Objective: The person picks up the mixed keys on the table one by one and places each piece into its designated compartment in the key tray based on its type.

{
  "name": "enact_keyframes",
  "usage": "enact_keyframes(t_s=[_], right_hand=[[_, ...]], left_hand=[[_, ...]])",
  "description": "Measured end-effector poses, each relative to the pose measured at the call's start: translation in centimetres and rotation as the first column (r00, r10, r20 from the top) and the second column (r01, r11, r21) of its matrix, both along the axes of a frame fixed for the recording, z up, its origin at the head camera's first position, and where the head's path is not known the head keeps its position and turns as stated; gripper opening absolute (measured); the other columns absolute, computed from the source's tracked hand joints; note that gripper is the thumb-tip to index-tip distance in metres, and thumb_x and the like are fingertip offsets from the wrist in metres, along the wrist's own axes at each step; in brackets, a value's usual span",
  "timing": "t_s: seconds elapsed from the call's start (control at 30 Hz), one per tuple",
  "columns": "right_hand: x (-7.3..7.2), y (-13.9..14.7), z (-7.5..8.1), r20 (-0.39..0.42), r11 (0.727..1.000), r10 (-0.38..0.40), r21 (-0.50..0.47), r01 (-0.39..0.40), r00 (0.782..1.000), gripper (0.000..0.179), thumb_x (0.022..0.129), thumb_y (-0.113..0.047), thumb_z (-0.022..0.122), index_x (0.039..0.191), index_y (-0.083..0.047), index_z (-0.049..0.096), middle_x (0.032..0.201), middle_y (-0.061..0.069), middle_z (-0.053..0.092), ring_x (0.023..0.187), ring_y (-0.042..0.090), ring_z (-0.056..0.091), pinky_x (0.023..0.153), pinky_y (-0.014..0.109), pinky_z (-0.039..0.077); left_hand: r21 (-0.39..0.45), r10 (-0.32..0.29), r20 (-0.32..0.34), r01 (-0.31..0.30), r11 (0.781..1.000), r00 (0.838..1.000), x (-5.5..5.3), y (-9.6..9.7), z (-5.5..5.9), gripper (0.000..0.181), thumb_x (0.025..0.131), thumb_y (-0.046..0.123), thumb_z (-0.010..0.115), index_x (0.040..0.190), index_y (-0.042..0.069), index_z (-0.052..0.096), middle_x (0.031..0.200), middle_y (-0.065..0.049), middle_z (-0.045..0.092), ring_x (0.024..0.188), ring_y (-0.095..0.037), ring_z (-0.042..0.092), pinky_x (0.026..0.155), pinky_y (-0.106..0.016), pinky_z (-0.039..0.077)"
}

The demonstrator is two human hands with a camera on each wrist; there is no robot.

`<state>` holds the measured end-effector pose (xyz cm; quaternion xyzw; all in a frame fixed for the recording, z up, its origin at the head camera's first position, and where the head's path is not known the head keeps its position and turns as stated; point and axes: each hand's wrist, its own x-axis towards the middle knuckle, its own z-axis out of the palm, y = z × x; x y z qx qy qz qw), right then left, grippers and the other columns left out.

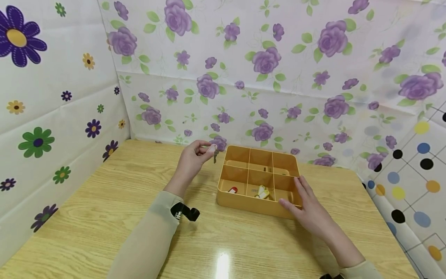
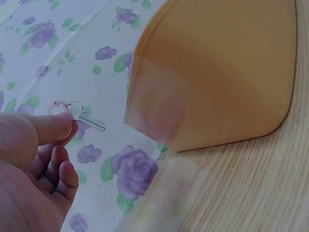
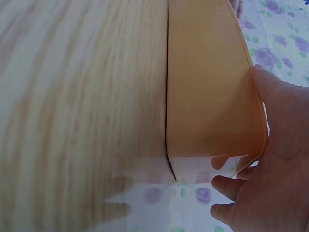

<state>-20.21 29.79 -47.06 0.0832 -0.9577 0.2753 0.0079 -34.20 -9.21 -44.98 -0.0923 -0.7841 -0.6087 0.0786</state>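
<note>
My left hand [image 1: 191,159] pinches a key [image 1: 215,157] by its pale pinkish tag [image 1: 211,148], above the table just left of the box. In the left wrist view the key [image 2: 91,122] sticks out past the thumb and fingertip. An orange-yellow compartment box [image 1: 258,208] stands on the table. My right hand [image 1: 313,213] grips its front right corner, thumb over the front rim and fingers along the right side. Keys with yellow tags [image 1: 263,192] lie in the front middle compartment. A red tag [image 1: 233,190] shows in the front left one, partly hidden by the wall.
Small dark pieces [image 1: 267,169] show in the back middle compartment, too small to make out. The wooden table [image 1: 195,240] meets a rose-patterned cloth wall [image 1: 223,108] at the back. Other patterned cloths hang on the left and right.
</note>
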Motion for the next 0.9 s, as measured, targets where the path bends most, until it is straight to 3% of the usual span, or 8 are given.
enact_keyframes(t_s=[0.27, 0.5, 0.9], right_hand=[[0.2, 0.3, 0.1, 0.005, 1.0, -0.003, -0.016, 0.003, 1.0, 0.107, 0.109, -0.068, 0.056, 0.177, -0.01, -0.002, 0.184, 0.014, -0.011, 0.158, 0.061, 0.022, 0.115, 0.082, 0.033], [0.1, 0.1, -0.1, -0.01, 1.0, -0.002, -0.016, 0.002, 1.0, 0.107, 0.108, -0.069, 0.057, 0.177, -0.008, 0.002, 0.184, 0.013, -0.009, 0.158, 0.061, 0.022, 0.116, 0.081, 0.032], [0.0, 0.1, -0.1, 0.003, 1.0, 0.001, -0.013, -0.001, 1.0, 0.107, 0.108, -0.07, 0.056, 0.178, -0.014, -0.005, 0.184, 0.014, -0.011, 0.157, 0.063, 0.023, 0.115, 0.082, 0.031]], left_hand=[[0.028, 0.015, -0.016, -0.014, 0.999, 1.0, 0.6, 0.6, 1.1, 0.027, 0.105, 0.028, 0.081, 0.128, 0.015, 0.075, 0.11, -0.004, 0.074, 0.096, -0.024, 0.062, 0.081, -0.039, 0.05], [0.066, 0.007, -0.044, -0.004, 0.998, 0.999, 1.6, 1.0, 2.2, 0.023, 0.106, 0.028, 0.08, 0.123, 0.014, 0.076, 0.108, -0.006, 0.071, 0.09, -0.024, 0.058, 0.076, -0.032, 0.048], [0.124, -0.092, -0.153, 0.111, 0.986, 0.984, 3.3, 2.0, 4.4, 0.02, 0.105, 0.016, 0.079, 0.125, 0.013, 0.075, 0.106, -0.007, 0.072, 0.086, -0.022, 0.054, 0.071, -0.027, 0.046]])
